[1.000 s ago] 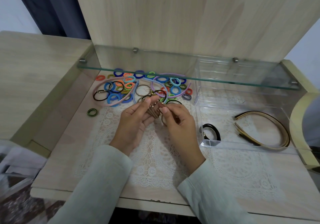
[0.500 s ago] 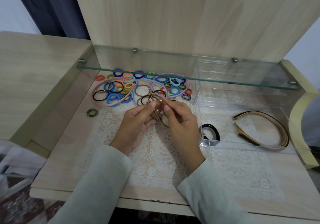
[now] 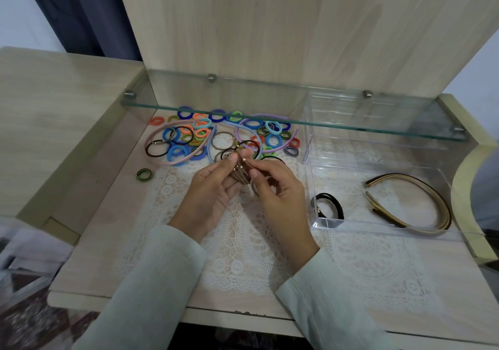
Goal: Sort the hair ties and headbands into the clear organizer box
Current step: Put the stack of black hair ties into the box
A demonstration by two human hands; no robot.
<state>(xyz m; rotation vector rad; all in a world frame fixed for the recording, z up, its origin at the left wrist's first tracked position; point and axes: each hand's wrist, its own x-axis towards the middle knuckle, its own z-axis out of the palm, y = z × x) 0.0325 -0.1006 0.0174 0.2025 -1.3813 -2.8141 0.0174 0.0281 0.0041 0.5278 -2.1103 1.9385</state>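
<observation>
Left hand (image 3: 213, 193): raised above the lace mat (image 3: 243, 255), palm turned inward, fingers curled. A bundle of brown hair ties (image 3: 240, 175) is pinched between its thumb and fingertips.

Right hand (image 3: 275, 190): set directly opposite the left, the two nearly touching. The upper end of the same bundle, where small gold beads are seen, is pinched between thumb and forefinger. The remaining fingers are bent beneath. The bundle is thus held by both hands, tilted, clear of the mat.

Just behind the fingertips, a pile of coloured hair ties (image 3: 199, 133) is spread on the table (image 3: 108, 241) under the front edge of a glass shelf (image 3: 270, 114). Blue, orange, green, teal, black and brown rings are noted, many overlapping. Three headbands are mixed into the pile: a pink headband (image 3: 172, 162) at the left, a light blue headband (image 3: 213, 144) in the middle and a purple headband (image 3: 237, 133) at the right. One green-and-black striped tie (image 3: 144, 174) lies alone to the left of the pile, apart from it.

To the right of the right hand, the clear organizer box (image 3: 324, 224) stands on the mat, its rear part under the glass shelf. A black hair tie (image 3: 340, 207) is lodged in its front-left corner, near the right hand. Beige and black headbands (image 3: 405, 177) lie nested further right in the same box, well apart from the hands. Smaller divided cells are seen at the rear of the box; whether anything lies in them cannot be told through the glass.

Both forearms are covered by pale sleeves (image 3: 151, 282).
</observation>
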